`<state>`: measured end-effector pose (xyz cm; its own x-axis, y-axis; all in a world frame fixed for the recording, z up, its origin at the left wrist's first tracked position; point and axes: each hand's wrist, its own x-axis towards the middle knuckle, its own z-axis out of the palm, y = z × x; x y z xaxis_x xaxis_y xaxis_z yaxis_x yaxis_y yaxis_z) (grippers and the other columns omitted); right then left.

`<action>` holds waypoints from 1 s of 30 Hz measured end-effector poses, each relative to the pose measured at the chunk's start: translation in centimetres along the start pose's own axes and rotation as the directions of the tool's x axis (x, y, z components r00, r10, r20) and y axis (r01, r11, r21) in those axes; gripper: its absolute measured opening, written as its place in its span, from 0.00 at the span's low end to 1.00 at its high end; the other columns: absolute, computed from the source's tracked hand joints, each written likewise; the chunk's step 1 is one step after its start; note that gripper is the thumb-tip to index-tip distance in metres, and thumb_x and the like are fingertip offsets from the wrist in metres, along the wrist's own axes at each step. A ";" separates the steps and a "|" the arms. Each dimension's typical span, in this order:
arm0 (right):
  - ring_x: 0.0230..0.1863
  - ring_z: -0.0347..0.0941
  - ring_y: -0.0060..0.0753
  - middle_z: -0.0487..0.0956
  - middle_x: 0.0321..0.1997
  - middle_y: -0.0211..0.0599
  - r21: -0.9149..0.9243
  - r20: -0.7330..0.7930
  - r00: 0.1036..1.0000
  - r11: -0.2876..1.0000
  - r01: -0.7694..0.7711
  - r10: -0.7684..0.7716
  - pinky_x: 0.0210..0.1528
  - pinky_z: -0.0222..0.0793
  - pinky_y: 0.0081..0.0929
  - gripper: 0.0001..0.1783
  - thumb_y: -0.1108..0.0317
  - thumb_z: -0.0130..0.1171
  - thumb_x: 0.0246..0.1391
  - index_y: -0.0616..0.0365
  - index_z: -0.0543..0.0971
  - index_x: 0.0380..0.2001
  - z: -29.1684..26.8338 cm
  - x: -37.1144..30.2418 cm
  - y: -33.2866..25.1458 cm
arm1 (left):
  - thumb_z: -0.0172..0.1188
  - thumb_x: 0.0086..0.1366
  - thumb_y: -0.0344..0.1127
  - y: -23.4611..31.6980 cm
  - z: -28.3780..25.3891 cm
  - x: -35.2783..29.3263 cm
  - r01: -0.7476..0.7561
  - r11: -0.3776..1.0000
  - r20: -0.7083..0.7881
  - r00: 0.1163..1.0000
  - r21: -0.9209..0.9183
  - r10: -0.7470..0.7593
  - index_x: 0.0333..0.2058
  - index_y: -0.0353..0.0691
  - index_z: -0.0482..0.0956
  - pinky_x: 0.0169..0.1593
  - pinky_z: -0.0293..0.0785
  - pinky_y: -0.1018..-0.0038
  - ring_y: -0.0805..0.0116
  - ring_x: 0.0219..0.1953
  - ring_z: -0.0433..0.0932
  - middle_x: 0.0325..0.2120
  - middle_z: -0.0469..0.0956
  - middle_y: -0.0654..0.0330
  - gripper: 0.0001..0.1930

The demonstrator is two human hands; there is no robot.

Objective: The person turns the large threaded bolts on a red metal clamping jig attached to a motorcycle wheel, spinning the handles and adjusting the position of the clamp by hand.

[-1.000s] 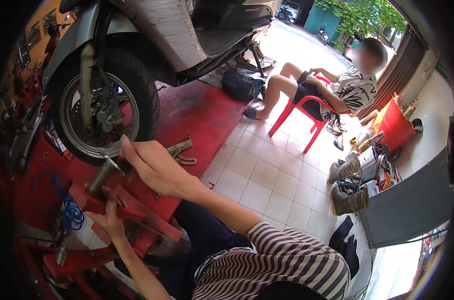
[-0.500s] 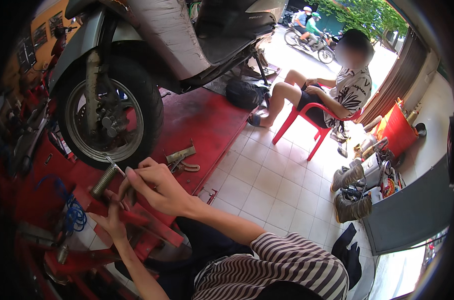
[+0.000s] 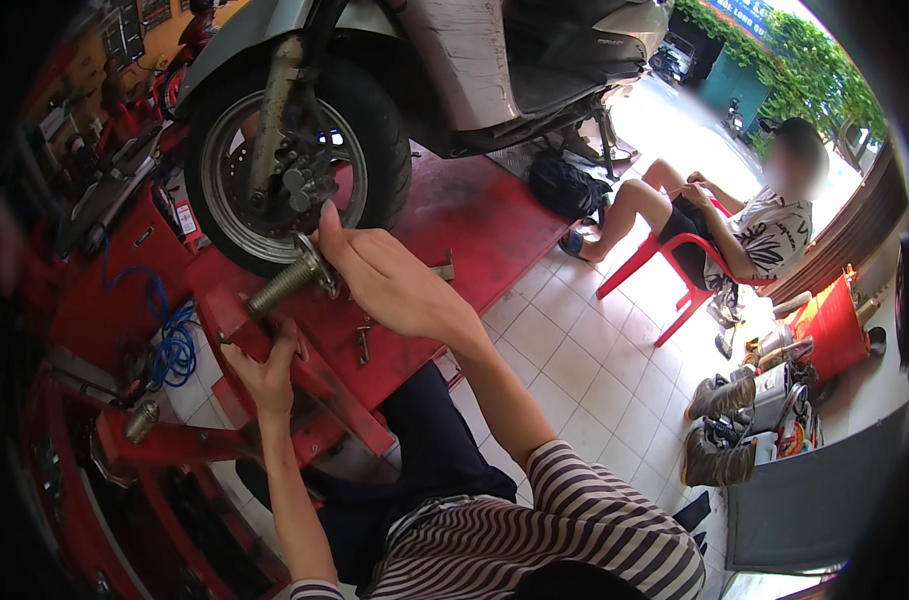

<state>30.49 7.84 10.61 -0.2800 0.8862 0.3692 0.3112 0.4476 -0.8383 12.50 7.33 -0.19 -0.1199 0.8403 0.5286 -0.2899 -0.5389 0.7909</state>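
Gripping a threaded axle [image 3: 293, 280], the right hand [image 3: 390, 285] has risen toward the wheel [image 3: 290, 165] — left hand [image 3: 265, 370] clasps the red stand [image 3: 315, 375]

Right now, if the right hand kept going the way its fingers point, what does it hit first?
Most likely the front wheel. The right hand holds a threaded metal part, fingers pointing up and left toward the tyre and brake disc just beyond. Depth is unclear, so the gap can't be judged.
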 end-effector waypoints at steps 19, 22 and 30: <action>0.27 0.71 0.30 0.76 0.23 0.39 -0.028 -0.251 0.968 1.000 -0.006 -0.001 0.33 0.66 0.30 0.30 0.52 0.32 0.71 0.66 0.77 0.37 1.2 -0.2 -2.3 | 0.65 0.48 0.28 1.2 0.3 0.8 0.028 0.972 -0.038 0.999 0.233 -0.020 0.31 0.34 0.75 0.29 0.68 0.77 0.76 0.21 0.73 0.21 0.76 0.62 0.11; 0.28 0.72 0.29 0.77 0.24 0.38 -0.148 -0.140 0.975 0.970 -0.194 0.174 0.34 0.67 0.28 0.29 0.51 0.33 0.71 0.65 0.78 0.37 0.9 -0.4 -2.4 | 0.65 0.48 0.28 1.3 0.3 0.8 0.038 0.976 -0.020 0.999 0.215 -0.035 0.31 0.35 0.75 0.29 0.68 0.77 0.75 0.21 0.73 0.21 0.76 0.63 0.11; 0.26 0.73 0.22 0.79 0.26 0.29 0.369 0.020 0.968 0.902 0.226 -0.251 0.36 0.69 0.22 0.32 0.49 0.35 0.71 0.65 0.80 0.29 -0.2 2.0 -3.3 | 0.66 0.49 0.27 0.7 0.4 0.6 0.013 0.982 -0.073 0.997 0.189 0.001 0.31 0.36 0.75 0.25 0.65 0.79 0.79 0.19 0.70 0.18 0.72 0.66 0.11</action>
<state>29.07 8.11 14.16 -0.3678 0.7426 0.5597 -0.1174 0.5600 -0.8201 12.62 7.45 0.83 -0.1892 0.8418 0.5056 -0.1071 -0.5295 0.8415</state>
